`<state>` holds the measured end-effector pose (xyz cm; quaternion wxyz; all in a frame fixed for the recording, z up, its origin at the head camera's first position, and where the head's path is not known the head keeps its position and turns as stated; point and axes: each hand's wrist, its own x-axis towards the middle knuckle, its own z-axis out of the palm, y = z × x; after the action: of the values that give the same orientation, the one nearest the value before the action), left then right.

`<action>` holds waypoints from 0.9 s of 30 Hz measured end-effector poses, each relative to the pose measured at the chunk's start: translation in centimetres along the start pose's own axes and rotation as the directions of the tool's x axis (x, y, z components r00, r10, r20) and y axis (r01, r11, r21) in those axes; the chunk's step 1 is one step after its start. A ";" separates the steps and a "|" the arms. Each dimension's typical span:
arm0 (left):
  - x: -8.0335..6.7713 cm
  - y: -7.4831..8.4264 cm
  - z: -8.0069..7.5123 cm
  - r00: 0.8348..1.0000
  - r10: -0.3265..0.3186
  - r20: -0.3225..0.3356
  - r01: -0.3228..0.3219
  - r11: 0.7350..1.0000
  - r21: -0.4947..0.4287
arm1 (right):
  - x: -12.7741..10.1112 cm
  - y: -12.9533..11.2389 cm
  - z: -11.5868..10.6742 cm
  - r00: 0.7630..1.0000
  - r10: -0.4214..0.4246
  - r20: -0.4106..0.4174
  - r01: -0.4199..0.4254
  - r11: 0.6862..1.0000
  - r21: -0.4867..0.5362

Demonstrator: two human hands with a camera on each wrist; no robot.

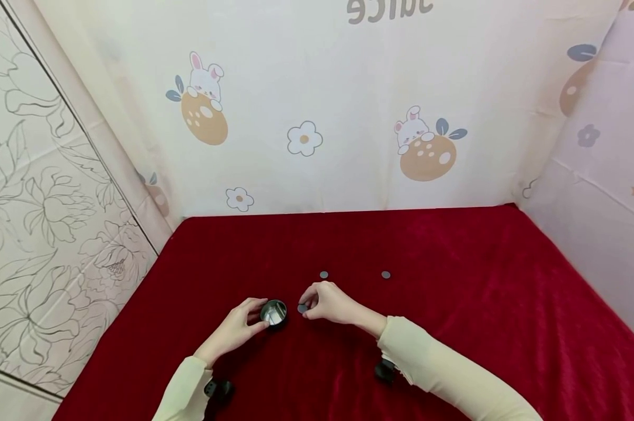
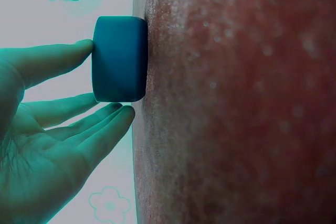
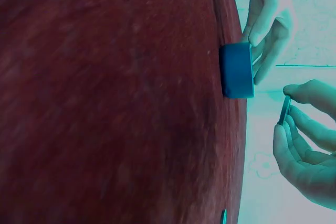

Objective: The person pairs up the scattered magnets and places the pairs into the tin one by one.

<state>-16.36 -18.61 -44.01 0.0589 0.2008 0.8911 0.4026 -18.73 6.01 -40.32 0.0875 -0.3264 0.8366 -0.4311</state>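
My left hand [image 1: 235, 328] holds a small round dark bowl [image 1: 273, 323] between thumb and fingers, its shiny hollow facing up. In the left wrist view the bowl [image 2: 119, 59] shows a straight side wall and stands on the cloth. Just right of the bowl, my right hand [image 1: 333, 303] pinches a thin grey coin-like disc [image 1: 302, 308]. The right wrist view shows this disc [image 3: 284, 110] edge-on between thumb and fingertips, above the cloth and apart from the bowl [image 3: 237, 71].
Two more grey discs lie flat on the red cloth [image 1: 453, 280], one disc [image 1: 324, 275] behind my right hand and another disc [image 1: 385, 275] farther right. A printed curtain [image 1: 348, 76] hangs along the table's back edge. A floral panel [image 1: 48, 222] stands at left.
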 end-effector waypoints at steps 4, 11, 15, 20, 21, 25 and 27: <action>0.1 0.0 0.0 1.000 -0.012 0.004 0.012 1.000 -0.011 | 0.6 -0.5 0.7 1.000 0.000 -0.006 0.000 1.000 0.029; 0.1 0.0 -0.2 1.000 -0.019 0.013 0.020 0.998 -0.055 | 1.6 -1.0 2.0 1.000 0.022 -0.013 -0.020 0.995 0.096; 0.2 0.0 -0.3 1.000 -0.019 0.022 0.020 0.998 -0.064 | 2.1 -1.0 2.6 0.999 0.045 -0.013 -0.043 0.989 0.141; 0.3 0.0 -0.4 0.999 -0.009 0.033 0.011 0.997 -0.074 | 2.5 -0.9 3.2 0.998 0.063 -0.017 -0.060 0.983 0.171; 0.3 0.0 -0.4 0.999 -0.006 0.034 0.009 0.997 -0.075 | 2.6 -0.9 3.3 0.998 0.062 -0.021 -0.058 0.983 0.172; 0.4 0.0 -0.4 1.000 0.006 0.031 -0.004 0.997 -0.074 | 3.0 -0.9 3.8 0.996 0.078 -0.033 -0.071 0.982 0.175; 0.3 0.0 -0.5 1.000 0.004 0.030 -0.002 0.997 -0.075 | 3.2 -1.0 4.0 0.994 0.100 -0.041 -0.091 0.980 0.178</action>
<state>-16.81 -18.82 -43.71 0.0793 0.2060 0.8740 0.4328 -18.98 0.97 -41.57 0.1159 -0.2661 0.8118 -0.5067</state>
